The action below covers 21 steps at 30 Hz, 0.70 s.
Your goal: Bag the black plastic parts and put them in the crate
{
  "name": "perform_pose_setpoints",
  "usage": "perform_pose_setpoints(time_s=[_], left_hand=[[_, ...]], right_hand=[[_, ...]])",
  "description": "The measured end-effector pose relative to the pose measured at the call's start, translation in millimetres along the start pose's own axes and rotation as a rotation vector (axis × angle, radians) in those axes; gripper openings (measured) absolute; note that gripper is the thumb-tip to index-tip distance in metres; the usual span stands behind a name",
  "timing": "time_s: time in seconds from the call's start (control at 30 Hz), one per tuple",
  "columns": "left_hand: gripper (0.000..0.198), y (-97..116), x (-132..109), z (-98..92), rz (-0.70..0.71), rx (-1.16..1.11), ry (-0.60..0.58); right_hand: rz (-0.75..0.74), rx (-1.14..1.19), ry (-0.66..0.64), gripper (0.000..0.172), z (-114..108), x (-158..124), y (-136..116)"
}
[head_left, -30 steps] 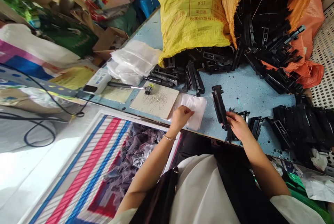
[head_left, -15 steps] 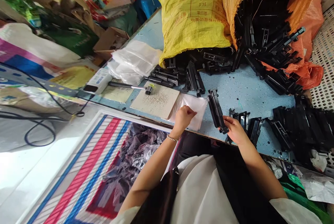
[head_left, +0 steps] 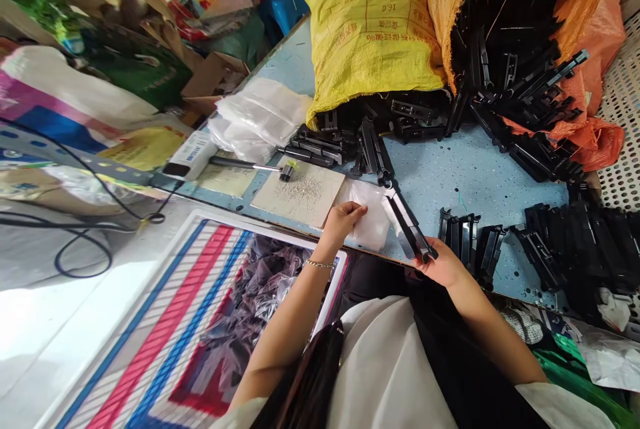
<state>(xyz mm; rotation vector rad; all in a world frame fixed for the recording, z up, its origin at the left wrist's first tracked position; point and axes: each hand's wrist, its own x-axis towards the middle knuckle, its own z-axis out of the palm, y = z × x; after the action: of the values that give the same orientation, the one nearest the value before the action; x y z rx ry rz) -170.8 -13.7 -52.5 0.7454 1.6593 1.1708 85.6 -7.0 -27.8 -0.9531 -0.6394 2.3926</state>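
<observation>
The right hand (head_left: 443, 264) has its fingers clamped on the near end of a long black plastic part (head_left: 407, 219) at the table's front edge. The part is narrow and glossy, two dark rails side by side with a groove between, pale light along one rail and small knobs at its ends. It slants away and leftward, its far end beside other black pieces; whether they touch I cannot tell.

The left hand (head_left: 343, 221) has thumb and fingertips drawn together over a flat stack of clear bags (head_left: 370, 229), just left of the part; whether film is caught between them I cannot tell. A chain bracelet (head_left: 319, 264) circles that wrist.

Below, at the left, a crate with red and blue stripes (head_left: 150, 322) holds a heap of dark wrapped pieces (head_left: 270, 276).

The table (head_left: 435, 166) is speckled blue. A short row of black parts (head_left: 463, 236) stands near the right hand, with a larger pile (head_left: 590, 242) further right. Left of the bags lies a square of cardboard (head_left: 300, 199) strewn with small bits, a hammer (head_left: 287, 172) with its head on it. Beyond are crumpled white plastic (head_left: 263, 116), a yellow sack (head_left: 373, 29) and an orange sack (head_left: 447, 2) spilling more black parts, and a blue stool (head_left: 284, 8).
</observation>
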Motion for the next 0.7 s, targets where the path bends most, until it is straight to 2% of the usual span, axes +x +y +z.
perform_pose_setpoints(time_s=[0.13, 0.2, 0.27, 0.37, 0.53, 0.7], left_hand=[[0.032, 1.0, -0.2, -0.5, -0.008, 0.003, 0.012], [0.029, 1.4, -2.0, -4.0, 0.037, 0.057, 0.073], [0.028, 1.7, -4.4, -9.3, 0.083, 0.125, 0.126], [0.03, 1.3, -6.0, -14.9, 0.083, 0.15, 0.122], [0.024, -2.3, -1.5, -13.3, 0.14, 0.109, 0.088], [0.02, -4.8, 1.1, -17.8, 0.142, 0.147, 0.157]], right_hand=[[0.186, 0.212, -0.157, 0.036, -5.6, 9.9, 27.3], [0.224, 0.261, -0.155, 0.033, -8.9, 14.5, 36.0], [0.176, 0.281, -0.098, 0.029, -10.9, 14.9, 37.5], [0.107, 0.298, -0.058, 0.032, -9.0, 9.6, 30.9], [0.194, 0.275, -0.137, 0.034, -0.6, 13.9, 32.6], [0.165, 0.269, -0.086, 0.025, -7.3, 19.5, 37.5]])
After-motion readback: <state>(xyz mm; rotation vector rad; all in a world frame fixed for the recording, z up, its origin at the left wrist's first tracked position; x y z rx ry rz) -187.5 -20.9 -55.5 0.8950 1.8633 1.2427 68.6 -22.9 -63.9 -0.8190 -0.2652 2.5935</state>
